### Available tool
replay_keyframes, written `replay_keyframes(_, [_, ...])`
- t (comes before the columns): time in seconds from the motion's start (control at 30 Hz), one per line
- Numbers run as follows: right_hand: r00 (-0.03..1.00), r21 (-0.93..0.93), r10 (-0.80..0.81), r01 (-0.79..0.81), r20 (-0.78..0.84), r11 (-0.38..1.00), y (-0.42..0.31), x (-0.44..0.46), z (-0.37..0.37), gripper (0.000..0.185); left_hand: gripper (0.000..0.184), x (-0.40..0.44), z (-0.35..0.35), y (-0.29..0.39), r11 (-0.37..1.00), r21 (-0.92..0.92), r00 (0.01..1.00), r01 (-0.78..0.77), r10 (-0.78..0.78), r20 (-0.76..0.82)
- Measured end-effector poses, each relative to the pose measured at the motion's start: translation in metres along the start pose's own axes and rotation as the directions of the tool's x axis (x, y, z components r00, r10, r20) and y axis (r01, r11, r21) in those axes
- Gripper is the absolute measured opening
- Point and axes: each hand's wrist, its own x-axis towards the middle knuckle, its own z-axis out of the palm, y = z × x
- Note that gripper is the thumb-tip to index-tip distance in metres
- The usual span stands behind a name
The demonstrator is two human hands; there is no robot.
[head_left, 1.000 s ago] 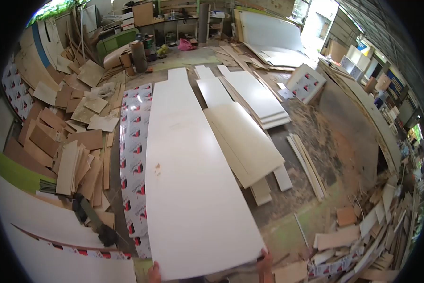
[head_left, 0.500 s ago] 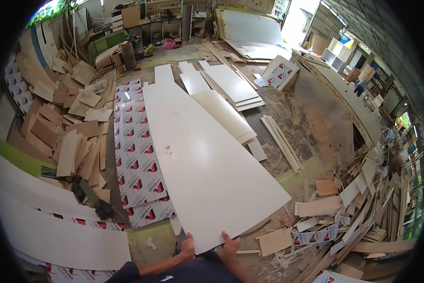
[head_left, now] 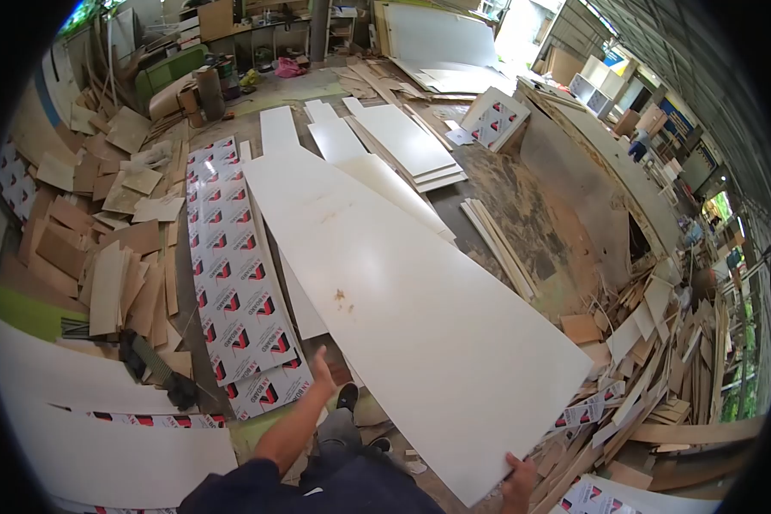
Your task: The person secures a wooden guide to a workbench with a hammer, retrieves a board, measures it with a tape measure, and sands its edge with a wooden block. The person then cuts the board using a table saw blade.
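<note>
As R hand (head_left: 519, 481) grips nr. edge of long white rectangular board (head_left: 437, 317), angled over flat white panels (head_left: 279, 130), L hand (head_left: 321, 374) has fingers wide, holding nothing; poss. twist/slip due to one-sided hold.

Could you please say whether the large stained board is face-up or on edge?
Face-up: the large stained board shows its broad white side.

The large white panel (head_left: 428, 317) partly hides the cream board (head_left: 389, 184)

left hand (head_left: 321, 377): open gap between printed boards (head_left: 231, 265) and white board (head_left: 411, 308) | right hand (head_left: 518, 481): scrap pile (head_left: 651, 364) blocks outward side
</note>
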Motion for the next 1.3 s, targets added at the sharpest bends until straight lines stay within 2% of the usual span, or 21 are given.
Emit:
replay_keyframes(0.13, [0.979,-0.012,-0.027,0.025,-0.201,1.000,-0.032,-0.054,-0.046,0.037,0.104,0.103,0.000,0.065,0.998,0.052,0.987,0.035,-0.027,-0.155])
replay_keyframes(0.2, [0.939,-0.077,-0.055,0.030,-0.340,0.997,-0.042,-0.072,-0.062,0.037,0.111,0.147,-0.012,0.088,0.995,0.098,0.998,0.003,0.003,-0.062])
replay_keyframes(0.23, [0.908,-0.114,-0.077,0.032,-0.413,0.993,-0.044,-0.080,-0.070,0.036,0.100,0.179,-0.018,0.098,0.992,0.091,0.988,0.087,-0.075,-0.134])
replay_keyframes(0.27, [0.855,-0.138,-0.101,0.035,-0.508,0.990,-0.045,-0.086,-0.070,0.036,0.083,0.136,0.004,0.109,0.995,-0.100,0.972,-0.014,0.038,0.233])
replay_keyframes(0.3, [0.821,-0.187,-0.122,0.018,-0.557,0.982,-0.050,-0.088,-0.084,0.036,0.071,0.144,0.000,0.108,0.999,0.040,1.000,0.023,-0.023,-0.018])
replay_keyframes(0.33, [0.769,-0.221,-0.152,0.014,-0.621,0.975,-0.047,-0.094,-0.093,0.036,0.072,0.170,-0.012,0.102,0.999,0.017,0.984,0.051,-0.054,0.170])
replay_keyframes(0.37, [0.696,-0.244,-0.167,-0.011,-0.698,0.970,-0.046,-0.100,-0.097,0.036,0.075,0.200,-0.010,0.081,0.991,-0.133,0.969,-0.035,0.066,0.240])
replay_keyframes(0.4, [0.650,-0.292,-0.195,-0.043,-0.734,0.955,-0.048,-0.101,-0.111,0.036,0.079,0.182,-0.006,0.081,0.995,-0.054,0.994,0.082,-0.078,0.077])
replay_keyframes(0.43, [0.583,-0.314,-0.211,-0.080,-0.785,0.946,-0.041,-0.107,-0.119,0.036,0.082,0.204,-0.016,0.063,0.994,0.088,0.996,0.071,-0.075,0.042])
replay_keyframes(0.53, [0.401,-0.366,-0.251,-0.241,-0.881,0.899,-0.033,-0.111,-0.142,0.036,0.080,0.174,-0.029,0.030,0.856,0.517,0.929,0.009,0.185,-0.321])
replay_keyframes(0.6, [0.287,-0.361,-0.267,-0.352,-0.920,0.864,-0.025,-0.108,-0.158,0.037,0.079,0.167,-0.040,0.017,0.732,0.677,0.843,0.077,0.314,-0.436])
replay_keyframes(0.83, [-0.017,-0.249,-0.334,-0.633,-0.942,0.733,0.017,-0.071,-0.199,0.040,0.075,0.166,-0.070,0.006,0.529,0.792,0.644,0.305,0.498,-0.581])
replay_keyframes(0.97, [-0.122,-0.285,-0.501,-0.697,-0.857,0.658,0.037,-0.016,-0.204,0.042,0.073,0.173,-0.082,0.001,0.494,0.789,0.590,0.365,0.533,-0.606])
replay_keyframes(1.03, [-0.063,-0.464,-0.660,-0.661,-0.749,0.590,0.054,0.046,-0.201,0.044,0.073,0.173,-0.082,0.002,0.475,0.791,0.577,0.386,0.545,-0.609])
replay_keyframes(1.07, [0.054,-0.640,-0.765,-0.588,-0.641,0.494,0.070,0.096,-0.197,0.044,0.072,0.170,-0.081,0.002,0.472,0.788,0.566,0.395,0.551,-0.613])
replay_keyframes(1.1, [0.227,-0.820,-0.848,-0.461,-0.479,0.340,0.086,0.157,-0.181,0.045,0.072,0.171,-0.080,0.004,0.462,0.791,0.560,0.401,0.559,-0.611])
replay_keyframes(1.13, [0.461,-0.937,-0.861,-0.346,-0.213,0.047,0.104,0.225,-0.164,0.040,0.072,0.167,-0.083,0.004,0.453,0.792,0.556,0.410,0.564,-0.610])
replay_keyframes(1.17, [0.478,-0.983,-0.878,-0.151,0.017,-0.101,0.076,0.263,-0.061,0.020,0.072,0.167,-0.085,0.004,0.445,0.793,0.550,0.415,0.572,-0.609])
replay_keyframes(1.23, [0.822,-0.991,-0.557,0.069,0.120,-0.111,0.075,0.338,0.038,0.023,0.072,0.167,-0.087,0.005,0.434,0.796,0.546,0.422,0.579,-0.606])
replay_keyframes(1.27, [0.923,-0.987,-0.349,0.156,0.161,-0.044,0.075,0.374,0.088,0.025,0.072,0.167,-0.087,0.003,0.432,0.795,0.543,0.426,0.580,-0.607])
replay_keyframes(1.3, [0.908,-0.937,-0.327,0.320,0.262,0.140,0.139,0.446,0.080,0.039,0.072,0.167,-0.087,0.003,0.432,0.793,0.540,0.429,0.581,-0.609])
